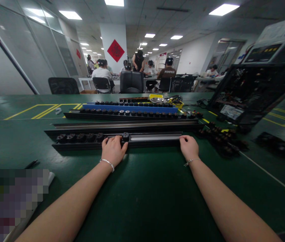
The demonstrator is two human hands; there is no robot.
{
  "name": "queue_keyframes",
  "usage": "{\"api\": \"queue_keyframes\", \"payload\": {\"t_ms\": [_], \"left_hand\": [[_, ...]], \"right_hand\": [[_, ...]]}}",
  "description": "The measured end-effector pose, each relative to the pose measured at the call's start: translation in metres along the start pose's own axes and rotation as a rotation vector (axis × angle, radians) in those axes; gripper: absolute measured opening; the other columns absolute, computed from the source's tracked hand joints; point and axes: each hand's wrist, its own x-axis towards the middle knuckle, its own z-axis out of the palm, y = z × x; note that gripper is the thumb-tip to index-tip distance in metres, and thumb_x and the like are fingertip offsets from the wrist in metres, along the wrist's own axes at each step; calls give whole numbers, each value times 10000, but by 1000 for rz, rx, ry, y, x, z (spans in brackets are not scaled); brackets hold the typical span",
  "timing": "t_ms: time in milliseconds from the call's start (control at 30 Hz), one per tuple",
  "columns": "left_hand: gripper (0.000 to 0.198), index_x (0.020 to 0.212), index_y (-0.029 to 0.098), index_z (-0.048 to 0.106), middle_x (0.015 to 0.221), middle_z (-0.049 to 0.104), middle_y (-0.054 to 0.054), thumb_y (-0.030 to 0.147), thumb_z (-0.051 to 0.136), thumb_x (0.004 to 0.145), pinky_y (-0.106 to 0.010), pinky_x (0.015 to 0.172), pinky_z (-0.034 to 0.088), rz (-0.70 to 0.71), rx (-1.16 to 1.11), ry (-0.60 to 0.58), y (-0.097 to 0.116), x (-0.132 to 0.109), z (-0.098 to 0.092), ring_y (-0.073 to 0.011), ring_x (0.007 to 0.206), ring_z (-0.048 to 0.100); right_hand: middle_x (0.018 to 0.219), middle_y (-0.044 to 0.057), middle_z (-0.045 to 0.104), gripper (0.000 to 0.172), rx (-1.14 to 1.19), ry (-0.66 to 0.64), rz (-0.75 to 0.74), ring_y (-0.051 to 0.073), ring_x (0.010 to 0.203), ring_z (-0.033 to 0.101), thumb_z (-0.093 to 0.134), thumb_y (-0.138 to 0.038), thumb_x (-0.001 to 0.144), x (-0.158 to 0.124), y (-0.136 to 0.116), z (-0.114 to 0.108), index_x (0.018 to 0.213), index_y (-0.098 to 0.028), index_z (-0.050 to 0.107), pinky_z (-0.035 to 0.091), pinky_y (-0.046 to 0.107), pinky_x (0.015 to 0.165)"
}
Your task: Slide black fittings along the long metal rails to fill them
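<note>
On the green tabletop (145, 191), my two bare forearms reached forward from the near left and near right, angling slightly inward. My left hand (114, 150) lay palm down over a long, straight black rail (155, 144), its fingers bent across the top and its thumb set apart to the right, against the front. That thumb was just beside a squat, rounded black block (125, 136) seated in the channel; whether the hand was clamped on anything, I could not tell. My right hand (189, 148) was curled, thumb and forefinger pinched together on the rail's right end. A pale beaded bracelet (108, 164) circled my left wrist, a thinner chain bracelet (192, 161) my right.

The rail ran left to right in front of me, the nearest of several. Between my hands its smooth, silvery metal strip (155, 137) showed bare; left of my fingers stood a row of dark, knobby round blocks (80, 137). Beyond lay a second black rail (127, 126) with a dull metallic sheen, and farther off a blue rail (132, 108). To the right, small black parts (224, 139) sprawled in a jagged heap.
</note>
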Motion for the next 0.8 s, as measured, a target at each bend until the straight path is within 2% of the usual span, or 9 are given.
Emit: {"api": "queue_keyframes", "payload": {"t_ms": [800], "left_hand": [[329, 1052, 211, 589, 1057, 663, -73, 403, 400, 864, -485, 1028, 209, 82, -28, 61, 1, -4, 0, -240, 1094, 518]], "right_hand": [[918, 70, 594, 261, -2, -24, 12, 195, 850, 531, 420, -308, 743, -1, -1, -1, 773, -181, 646, 400, 323, 769]]}}
